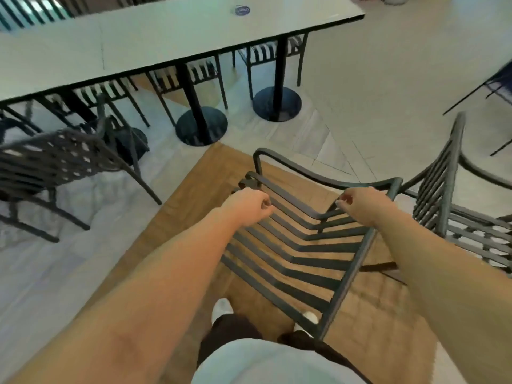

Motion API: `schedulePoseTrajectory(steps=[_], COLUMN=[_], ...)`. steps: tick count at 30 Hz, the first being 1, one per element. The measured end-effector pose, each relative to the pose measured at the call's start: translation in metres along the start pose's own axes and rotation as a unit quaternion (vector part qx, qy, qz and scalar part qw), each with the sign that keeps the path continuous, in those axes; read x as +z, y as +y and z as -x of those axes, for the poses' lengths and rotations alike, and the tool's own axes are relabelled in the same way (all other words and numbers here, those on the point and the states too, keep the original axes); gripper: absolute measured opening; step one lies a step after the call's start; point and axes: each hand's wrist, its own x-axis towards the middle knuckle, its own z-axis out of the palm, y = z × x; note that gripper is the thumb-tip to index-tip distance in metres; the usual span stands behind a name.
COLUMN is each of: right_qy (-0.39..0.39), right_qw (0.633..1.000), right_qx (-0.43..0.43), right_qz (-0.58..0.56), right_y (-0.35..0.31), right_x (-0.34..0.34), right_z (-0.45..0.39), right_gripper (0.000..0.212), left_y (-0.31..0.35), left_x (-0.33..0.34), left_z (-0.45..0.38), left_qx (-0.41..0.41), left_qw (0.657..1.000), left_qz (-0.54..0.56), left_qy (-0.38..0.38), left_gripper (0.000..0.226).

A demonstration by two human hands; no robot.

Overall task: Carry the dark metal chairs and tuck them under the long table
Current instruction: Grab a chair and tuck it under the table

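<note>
Closest in, the slatted chair (299, 245) hung between the two forearms, its seat slats running crosswise between the hands and its back frame nearest the person's legs. The left hand (246, 205) was curled shut, apparently on the near armrest or seat edge, though the exact bar under the fingers could not be made out. The right hand (363, 202) was closed over the top of the far armrest where it met the back. Both hands sat about level, neither nearer the goal.

Beyond the hands and up to the left stood the long counter (171, 37), its long edge running obliquely across the path. Past the left hand, the open bay between two round pedestal bases (201, 126) looked like the likely slot, so the chair probably needed turning square to that edge. Another dark chair (61, 162) stood left of the left hand, and one more (448, 206) just right of the right hand.
</note>
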Motion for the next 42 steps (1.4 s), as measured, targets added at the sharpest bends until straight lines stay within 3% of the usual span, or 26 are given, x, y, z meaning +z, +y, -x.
schedulePoseTrajectory(steps=[13, 20, 24, 30, 36, 42], right_qy=[-0.024, -0.129, -0.166, -0.207, -0.146, -0.111], right_qw=[0.997, 0.985, 0.969, 0.948, 0.918, 0.9], right_qx=[-0.07, -0.098, -0.143, -0.212, -0.308, -0.355], right_qz=[-0.004, 0.063, 0.111, 0.115, 0.205, 0.228], right_y=[0.031, 0.076, 0.113, 0.157, 0.17, 0.174], right_x=[-0.004, 0.012, 0.012, 0.015, 0.029, 0.043], right_z=[0.0, -0.027, -0.045, -0.072, -0.09, -0.101], right_gripper=[0.036, 0.042, 0.048, 0.059, 0.046, 0.037], left_y=[0.035, 0.075, 0.11, 0.175, 0.212, 0.209], left_x=[0.03, 0.059, 0.073, 0.116, 0.187, 0.234], left_z=[0.038, 0.017, -0.003, -0.027, -0.02, -0.011], left_qx=[-0.063, -0.114, -0.168, -0.203, -0.236, -0.274], left_qw=[0.995, 0.989, 0.977, 0.965, 0.952, 0.948], left_qz=[0.068, 0.09, 0.124, 0.164, 0.169, 0.136], left_qy=[0.028, 0.026, 0.043, 0.01, -0.1, -0.091], left_gripper=[0.043, 0.043, 0.043, 0.049, 0.078, 0.052])
